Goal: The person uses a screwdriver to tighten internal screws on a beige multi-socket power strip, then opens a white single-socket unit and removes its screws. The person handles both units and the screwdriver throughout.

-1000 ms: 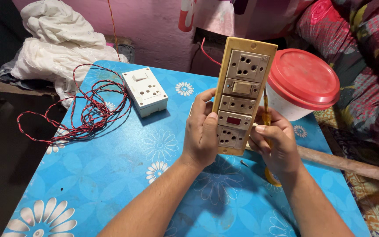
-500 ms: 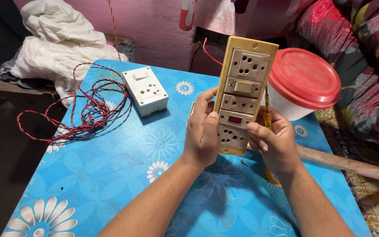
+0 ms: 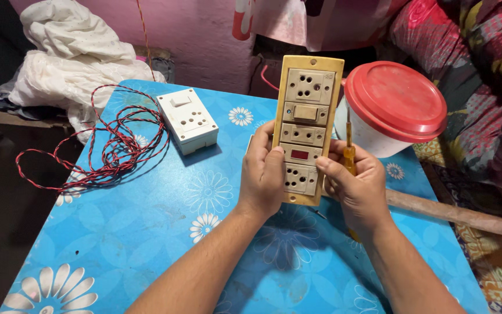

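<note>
**Switchboard held upright between both hands**

I see the yellowed switchboard (image 3: 304, 125) standing upright above the blue flowered tabletop (image 3: 146, 232), its face with sockets and switches turned toward the camera. The left hand (image 3: 262, 171) grips its lower left edge: thumb pressed on the front face beside the lowest socket, remaining fingers (image 3: 257, 145) wrapped round the edge and behind. The right hand (image 3: 355, 186) holds the lower right edge, thumb tip on the front rim, fingers closed behind the board. The same hand also pins a yellow-handled screwdriver (image 3: 348, 152), shaft pointing up just beside the board's right edge.

Around it: a white container with a red lid (image 3: 395, 100) stands just right of the board. A white switch box (image 3: 187, 119) lies well to the left on the tabletop, next to a loose coil of red twisted wire (image 3: 111, 151). A wooden stick (image 3: 454, 214) lies to the right, behind the right wrist. White cloth (image 3: 71, 52) is heaped at far left.
</note>
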